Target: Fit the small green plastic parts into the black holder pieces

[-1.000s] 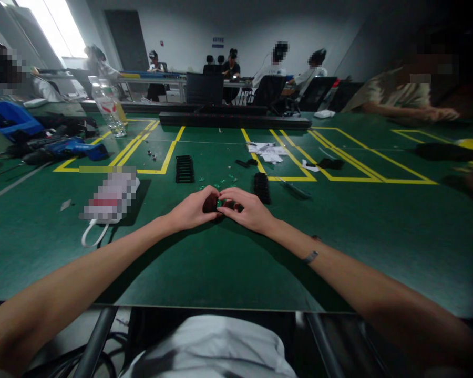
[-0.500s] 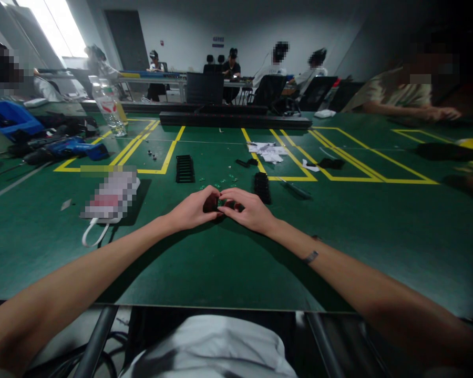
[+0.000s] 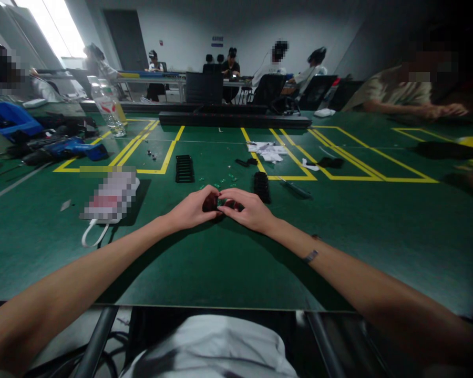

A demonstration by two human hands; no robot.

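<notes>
My left hand (image 3: pixel 196 209) and my right hand (image 3: pixel 247 209) meet fingertip to fingertip over the green table. Pinched between them is a small green and black piece (image 3: pixel 220 201), mostly covered by the fingers. Just beyond the hands lie several small green pieces (image 3: pixel 232 177), which look like tiny circuit boards. A black slotted rack (image 3: pixel 185 169) rests past the left hand. Another black slotted part (image 3: pixel 261 187) is close beside the right hand's knuckles.
On the left are a power bank with a white strap (image 3: pixel 112 198), a blue power drill (image 3: pixel 69 149), a blue bin (image 3: pixel 11 119) and a plastic bottle (image 3: pixel 109 110). Crumpled white paper (image 3: pixel 267 151) and a thin dark tool (image 3: pixel 295 189) lie right. People sit around.
Both hands stay in almost the same place, still pinching the small piece, with only a slight shift of the fingers.
</notes>
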